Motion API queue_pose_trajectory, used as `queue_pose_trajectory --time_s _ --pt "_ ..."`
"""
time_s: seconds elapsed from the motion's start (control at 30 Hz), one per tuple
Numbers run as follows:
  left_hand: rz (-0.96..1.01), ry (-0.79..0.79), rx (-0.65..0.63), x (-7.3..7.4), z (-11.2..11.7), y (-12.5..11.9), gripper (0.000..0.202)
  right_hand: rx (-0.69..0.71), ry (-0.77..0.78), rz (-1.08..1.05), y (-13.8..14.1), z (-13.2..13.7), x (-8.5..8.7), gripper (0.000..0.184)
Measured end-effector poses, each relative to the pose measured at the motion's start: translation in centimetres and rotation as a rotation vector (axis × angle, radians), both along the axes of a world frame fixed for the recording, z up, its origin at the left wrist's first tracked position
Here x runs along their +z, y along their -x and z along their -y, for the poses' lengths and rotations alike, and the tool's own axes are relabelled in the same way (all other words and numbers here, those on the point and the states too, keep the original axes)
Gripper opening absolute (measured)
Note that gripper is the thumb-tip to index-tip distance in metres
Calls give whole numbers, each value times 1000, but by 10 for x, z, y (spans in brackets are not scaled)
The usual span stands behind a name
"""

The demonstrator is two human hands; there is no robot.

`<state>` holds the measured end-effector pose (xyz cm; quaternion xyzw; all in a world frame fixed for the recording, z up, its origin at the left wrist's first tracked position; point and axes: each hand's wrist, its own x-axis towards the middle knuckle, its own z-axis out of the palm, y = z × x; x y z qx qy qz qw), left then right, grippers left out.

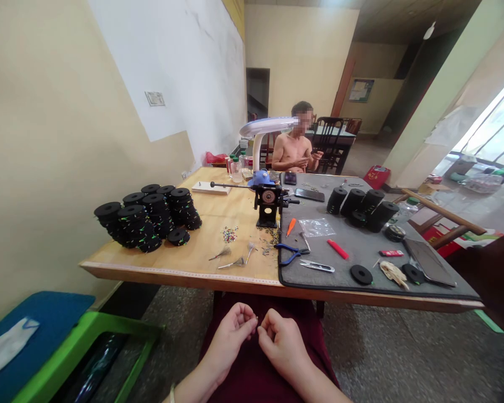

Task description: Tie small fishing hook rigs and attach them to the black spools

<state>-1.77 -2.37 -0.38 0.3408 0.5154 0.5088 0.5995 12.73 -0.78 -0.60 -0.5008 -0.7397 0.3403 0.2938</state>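
My left hand (231, 330) and my right hand (279, 336) are held close together over my lap, below the table's front edge. Both have their fingers curled into a pinch, fingertips nearly touching at a tiny object I cannot make out. On the wooden table (185, 268) ahead stand stacks of black spools (147, 221) at the left, a small black winding machine (267, 204) in the middle, and a grey mat (361, 246) at the right with blue pliers (292, 253), snips (318, 266), a red lighter (338, 249) and more black spools (363, 204).
Another person (296, 148) sits at the table's far end beside a white desk lamp (262, 131). A tablet (428, 260) lies on the mat's right side. A green stool with a blue cushion (46, 330) stands at my left. A wall runs along the left.
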Motion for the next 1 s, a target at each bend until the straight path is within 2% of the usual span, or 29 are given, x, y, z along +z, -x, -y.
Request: queue_pose_trajectory --time_s 0.3,0.7,1.0 --pt "-71 -77 -3 4 1 -1 22 -8 16 -12 0 -1 3 12" --pt "-454 -279 -29 4 6 0 5 -5 76 -107 -3 -5 3 13" --pt "-590 -338 -43 3 9 1 8 21 100 -142 -3 -10 -1 10"
